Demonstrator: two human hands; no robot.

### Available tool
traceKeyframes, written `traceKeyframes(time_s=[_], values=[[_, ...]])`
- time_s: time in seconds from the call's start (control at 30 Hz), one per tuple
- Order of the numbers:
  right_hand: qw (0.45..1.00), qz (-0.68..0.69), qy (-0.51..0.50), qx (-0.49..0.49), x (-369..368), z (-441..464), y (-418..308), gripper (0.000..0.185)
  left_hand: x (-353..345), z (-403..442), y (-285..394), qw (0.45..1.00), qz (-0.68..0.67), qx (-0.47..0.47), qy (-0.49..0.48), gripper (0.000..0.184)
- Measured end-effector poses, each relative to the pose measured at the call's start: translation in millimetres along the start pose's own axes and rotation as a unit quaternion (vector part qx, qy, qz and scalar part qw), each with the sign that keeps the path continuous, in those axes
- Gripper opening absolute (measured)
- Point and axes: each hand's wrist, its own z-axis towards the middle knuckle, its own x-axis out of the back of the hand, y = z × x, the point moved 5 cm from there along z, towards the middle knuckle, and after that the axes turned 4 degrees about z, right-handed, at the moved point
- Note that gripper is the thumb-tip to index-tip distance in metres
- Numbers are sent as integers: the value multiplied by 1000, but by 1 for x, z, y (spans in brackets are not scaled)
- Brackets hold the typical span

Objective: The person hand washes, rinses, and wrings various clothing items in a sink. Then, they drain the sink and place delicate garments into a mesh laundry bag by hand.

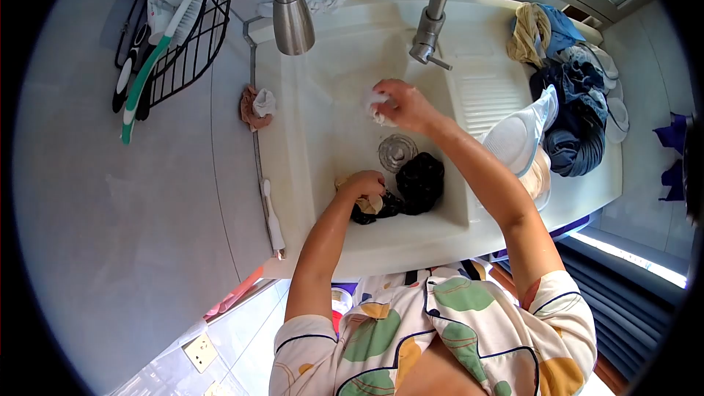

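Note:
My left hand is low in the cream sink basin, closed on a beige cloth bunched together with black fabric. A larger wad of black cloth rests to its right, partly beside the metal drain. Farther back, above the basin floor, my right hand has its fingers curled around a small white thing. It looks crumpled, but the fingers hide much of it, and I cannot tell whether it is cloth or soap.
A steel faucet and a thicker metal spout overhang the sink. White padded cups and piled dark clothes lie on the right. Along the left edge are a brown cloth, a white brush and a green-handled brush.

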Motion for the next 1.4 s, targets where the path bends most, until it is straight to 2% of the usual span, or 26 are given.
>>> traceKeyframes(time_s=[0.03, 0.17, 0.23, 0.27, 0.33, 0.37, 0.43, 0.53, 0.6, 0.63, 0.7, 0.77, 0.83, 0.87, 0.93, 0.97, 1.0, 1.03, 1.07, 1.1, 1.17, 1.2, 1.23, 1.3, 1.37, 1.4], values=[[981, -134, 0, 143, -5, 0, -15, 16, 4, -1, -5, 996, -85, 18, 12, 41], [951, -243, -158, 105, -39, -2, 40, 18, -1, 7, -43, 946, -298, 119, 36, 43], [941, -251, -165, -156, -40, -3, 104, 19, 12, 1, -42, 971, -175, 149, 63, 44], [941, -252, -163, -155, -46, -1, 125, 19, 16, -4, -34, 971, -174, 148, 65, 44], [946, -233, 106, -197, -37, 4, 164, 20, 46, -16, -18, 943, -62, 162, 284, 41], [947, -233, 107, -194, -50, 5, 180, 20, 47, -5, -20, 942, -62, 163, 288, 41], [968, -168, 145, -116, -82, -1, 193, 16, 67, 6, -16, 848, -5, 20, 529, 39], [979, -134, 125, -85, -108, -16, 179, 14, 80, 28, -22, 811, 3, -46, 583, 35], [961, -68, -103, -248, -106, -32, 156, 18, 68, 30, -37, 847, -28, -10, 530, 32], [961, -69, -103, -249, -105, -34, 173, 18, 63, 34, -43, 874, -57, 25, 482, 30], [915, -16, 207, -345, -75, -44, 228, 23, 45, 40, -63, 863, -151, 123, 466, 28], [920, -14, 209, -331, -76, -44, 225, 23, 38, 46, -80, 836, -239, 219, 442, 26], [924, 107, 132, -343, -97, -44, 217, 22, 17, 70, -80, 709, -648, 105, 257, 21], [905, 226, 54, -355, -117, -37, 199, 20, 14, 76, -81, 711, -646, 104, 257, 21], [969, 146, 43, -193, -134, -30, 117, 17, 16, 88, -72, 504, -835, -81, 205, 31], [991, 112, 32, -66, -144, -34, 81, 19, 12, 77, -65, 508, -834, -81, 201, 31], [995, 72, 21, 64, -145, -39, 51, 20, 21, 51, -47, 486, -831, -191, 191, 36], [995, 71, 25, 62, -132, -38, 39, 20, 34, 26, -28, 459, -818, -298, 178, 41], [990, 133, -24, -31, -124, -37, 33, 20, 44, 13, -14, 512, -783, -306, 177, 46], [970, 195, -73, -123, -118, -35, 28, 19, 52, 11, -6, 516, -781, -305, 177, 46], [981, 109, 5, -158, -83, -24, 34, 21, 79, 13, 15, 481, -787, -355, 151, 36], [985, 42, 138, -94, -67, -22, 36, 22, 107, -8, 36, 718, -508, -396, 263, 31], [963, -27, 268, -28, -50, -24, 34, 22, 112, 8, 28, 718, -507, -396, 263, 31], [977, 1, 204, -65, -33, -14, 35, 22, 112, 39, 13, 767, -327, -431, 344, 19], [981, -8, 167, -101, -21, -8, 47, 25, 129, 6, 25, 749, -366, -383, 399, 19], [975, -46, 195, -97, -13, -5, 57, 27, 131, -4, 7, 716, -426, -197, 517, 19]])
